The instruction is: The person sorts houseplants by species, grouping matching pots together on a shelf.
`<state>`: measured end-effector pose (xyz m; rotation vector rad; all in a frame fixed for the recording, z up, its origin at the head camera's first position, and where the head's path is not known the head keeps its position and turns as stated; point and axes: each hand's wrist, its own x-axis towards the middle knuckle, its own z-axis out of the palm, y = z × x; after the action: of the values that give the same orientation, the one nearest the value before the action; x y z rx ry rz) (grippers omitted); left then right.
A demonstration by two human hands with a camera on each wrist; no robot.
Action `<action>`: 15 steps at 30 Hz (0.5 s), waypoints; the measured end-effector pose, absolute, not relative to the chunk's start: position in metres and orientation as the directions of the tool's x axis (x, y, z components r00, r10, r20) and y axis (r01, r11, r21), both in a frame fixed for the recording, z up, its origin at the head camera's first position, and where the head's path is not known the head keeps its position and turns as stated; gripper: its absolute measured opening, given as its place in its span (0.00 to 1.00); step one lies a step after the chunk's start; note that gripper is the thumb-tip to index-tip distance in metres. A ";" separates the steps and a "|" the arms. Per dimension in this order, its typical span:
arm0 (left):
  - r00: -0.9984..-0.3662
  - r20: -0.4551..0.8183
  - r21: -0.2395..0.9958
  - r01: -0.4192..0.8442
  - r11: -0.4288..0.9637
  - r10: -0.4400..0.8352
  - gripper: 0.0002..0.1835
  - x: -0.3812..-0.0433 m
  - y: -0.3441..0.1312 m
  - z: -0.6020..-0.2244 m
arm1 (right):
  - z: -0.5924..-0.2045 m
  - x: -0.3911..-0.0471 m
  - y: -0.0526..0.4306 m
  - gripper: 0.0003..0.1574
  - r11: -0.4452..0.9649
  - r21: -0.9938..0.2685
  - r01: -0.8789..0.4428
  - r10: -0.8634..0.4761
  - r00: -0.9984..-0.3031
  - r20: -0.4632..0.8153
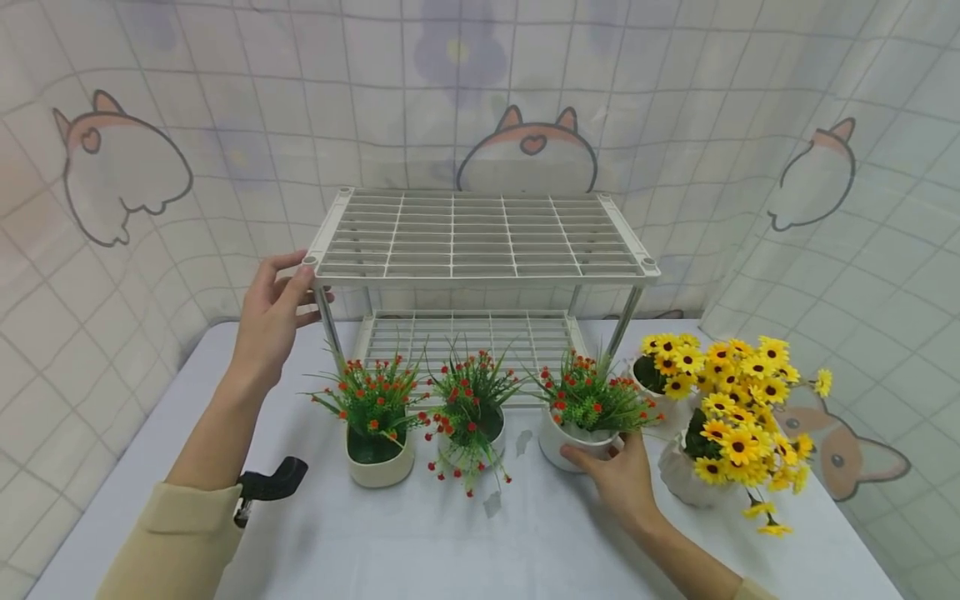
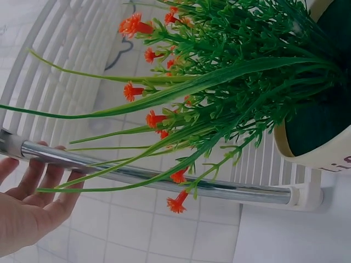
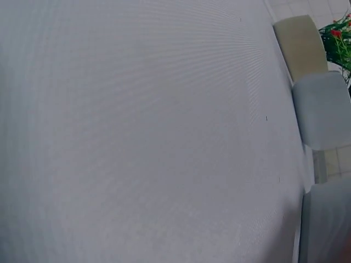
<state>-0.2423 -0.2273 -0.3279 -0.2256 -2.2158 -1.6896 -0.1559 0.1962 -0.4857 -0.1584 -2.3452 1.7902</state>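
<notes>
A white two-tier wire rack point(image 1: 487, 281) with metal posts stands at the back of the table. My left hand point(image 1: 272, 321) grips its front left upper corner, thumb in front and fingers behind the chrome post point(image 2: 230, 190). My right hand point(image 1: 622, 483) holds the rightmost of three potted plants with small red flowers, thumb on the front of its white pot point(image 1: 558, 446) and fingers at the right side. In the right wrist view that pot point(image 3: 329, 219) shows at the lower right. To its left stand a grey pot point(image 3: 323, 109) and a cream pot point(image 3: 301, 46).
Two pots of yellow flowers point(image 1: 738, 446) stand to the right of my right hand; the nearer one is a pale, ridged pot point(image 1: 686, 479). White cloth covers the table point(image 1: 420, 550). A tile-patterned curtain point(image 1: 285, 133) hangs behind the rack and along both sides.
</notes>
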 end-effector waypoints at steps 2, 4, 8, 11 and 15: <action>-0.932 0.354 0.906 0.323 0.273 -0.075 0.28 -0.242 -0.227 -0.327 | -0.487 -0.155 0.196 0.66 0.266 -0.964 -0.023 0.209 -0.975 0.081; -0.935 0.347 0.909 0.316 0.271 -0.073 0.28 -0.242 -0.226 -0.327 | -0.488 -0.154 0.196 0.65 0.267 -0.963 -0.020 0.223 -0.971 0.082; -0.936 0.344 0.907 0.310 0.285 -0.076 0.28 -0.241 -0.225 -0.326 | -0.488 -0.151 0.193 0.64 0.276 -0.961 -0.018 0.258 -0.962 0.093; -0.937 0.341 0.909 0.306 0.284 -0.081 0.28 -0.241 -0.226 -0.325 | -0.480 -0.147 0.192 0.65 0.279 -0.959 -0.042 0.271 -0.955 0.121; -0.938 0.335 0.912 0.300 0.281 -0.084 0.29 -0.240 -0.227 -0.324 | -0.460 -0.141 0.191 0.65 0.240 -0.966 -0.098 0.262 -0.951 0.162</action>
<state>-0.2405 -0.2266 -0.3242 -0.1965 -2.2382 -1.7001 -0.1408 0.1914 -0.4598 -0.1525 -2.2265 1.7684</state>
